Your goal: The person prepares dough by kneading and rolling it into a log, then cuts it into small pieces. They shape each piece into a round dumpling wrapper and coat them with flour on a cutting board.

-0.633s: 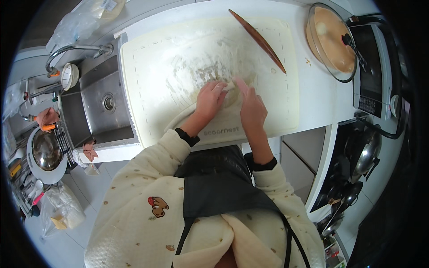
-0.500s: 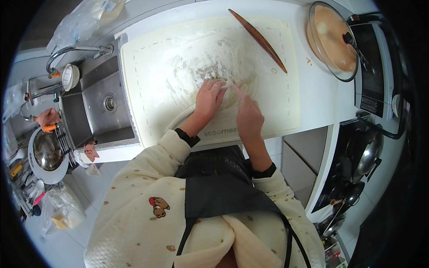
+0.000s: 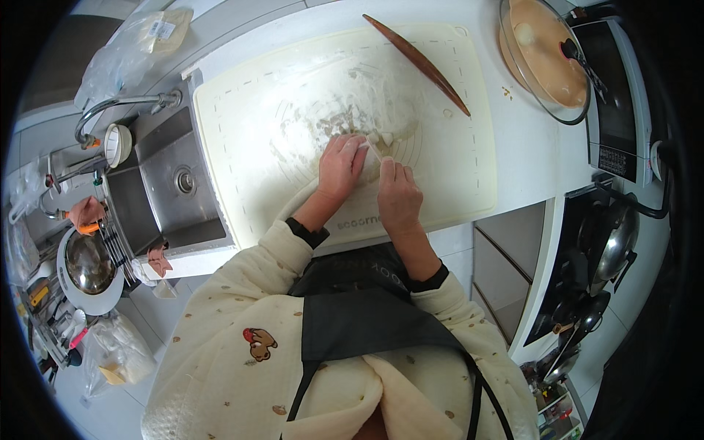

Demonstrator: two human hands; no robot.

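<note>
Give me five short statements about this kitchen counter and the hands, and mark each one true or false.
1. Both hands, left hand and right hand, rest on the pastry mat. True.
2. The wooden rolling pin is held in the right hand. False: it lies alone at the mat's far edge.
3. A glass lid covers the pan to the right of the mat. True.
4. The sink sits to the person's right. False: it is on the left.
5. The mat is clean. False: it is smeared with flour and dough scraps.
</note>
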